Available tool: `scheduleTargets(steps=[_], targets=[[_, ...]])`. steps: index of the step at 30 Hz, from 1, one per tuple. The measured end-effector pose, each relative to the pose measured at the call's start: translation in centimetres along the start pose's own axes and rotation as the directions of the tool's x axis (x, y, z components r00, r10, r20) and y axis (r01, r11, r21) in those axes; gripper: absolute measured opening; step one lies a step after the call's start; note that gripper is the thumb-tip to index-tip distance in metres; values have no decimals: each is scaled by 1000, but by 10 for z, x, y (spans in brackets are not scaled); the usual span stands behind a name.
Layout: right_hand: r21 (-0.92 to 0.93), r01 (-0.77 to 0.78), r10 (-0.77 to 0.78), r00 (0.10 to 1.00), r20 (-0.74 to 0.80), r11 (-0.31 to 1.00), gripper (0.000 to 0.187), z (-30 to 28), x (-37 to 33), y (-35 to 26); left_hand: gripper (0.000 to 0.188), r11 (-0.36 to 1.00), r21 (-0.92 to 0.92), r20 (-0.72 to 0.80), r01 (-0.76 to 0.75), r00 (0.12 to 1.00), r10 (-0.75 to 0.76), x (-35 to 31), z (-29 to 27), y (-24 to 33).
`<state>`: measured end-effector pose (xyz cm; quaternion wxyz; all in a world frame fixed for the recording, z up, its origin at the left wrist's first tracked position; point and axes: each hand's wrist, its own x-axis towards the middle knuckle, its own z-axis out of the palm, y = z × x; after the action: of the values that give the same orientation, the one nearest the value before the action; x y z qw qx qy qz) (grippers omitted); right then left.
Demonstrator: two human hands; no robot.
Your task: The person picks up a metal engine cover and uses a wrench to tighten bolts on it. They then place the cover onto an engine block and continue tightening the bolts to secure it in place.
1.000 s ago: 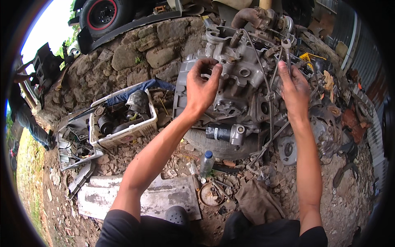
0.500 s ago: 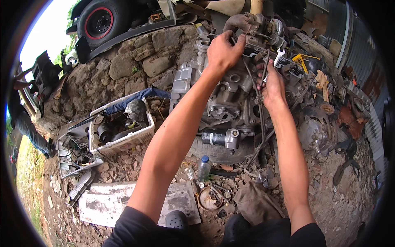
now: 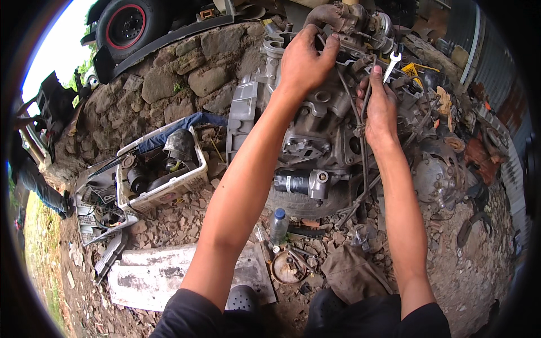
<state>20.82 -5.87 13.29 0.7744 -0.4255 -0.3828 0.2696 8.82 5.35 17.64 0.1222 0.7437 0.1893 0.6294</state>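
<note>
A greasy engine block (image 3: 307, 127) stands in front of me. My left hand (image 3: 307, 63) is closed at its top, close to the rusty elbow pipe (image 3: 328, 18); what its fingers grip is hidden. My right hand (image 3: 381, 110) is wrapped round an open-end wrench (image 3: 393, 65), whose bright jaw points up past the thumb. Thin bent metal tubes (image 3: 361, 163) run down the engine; one passes along the right hand's fingers, another slants down from beside the left hand. Low on the block sits a black oil filter (image 3: 291, 183).
Left of the engine are a white plastic crate (image 3: 163, 194) of parts and a stone wall (image 3: 160, 84). A water bottle (image 3: 279, 228), a round dish of small tools (image 3: 287, 267), a brown cloth (image 3: 355, 270) and a metal panel (image 3: 152, 279) lie near my feet. Another person's leg (image 3: 42, 188) shows far left.
My right hand has shifted slightly right with the wrench, whose jaw tilts further right. The left hand stays by the elbow pipe. The whole view has moved a little.
</note>
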Motion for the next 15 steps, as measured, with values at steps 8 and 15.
scheduleTargets(steps=[8, 15], targets=[[170, -7, -14, 993, 118, 985, 38, 4, 0, -2, 48, 996, 83, 57, -32, 998, 27, -2, -10, 0], [204, -95, 78, 993, 89, 974, 39, 4, -6, -8, 56, 977, 100, 154, 187, 967, -201, 1, -8, 16]])
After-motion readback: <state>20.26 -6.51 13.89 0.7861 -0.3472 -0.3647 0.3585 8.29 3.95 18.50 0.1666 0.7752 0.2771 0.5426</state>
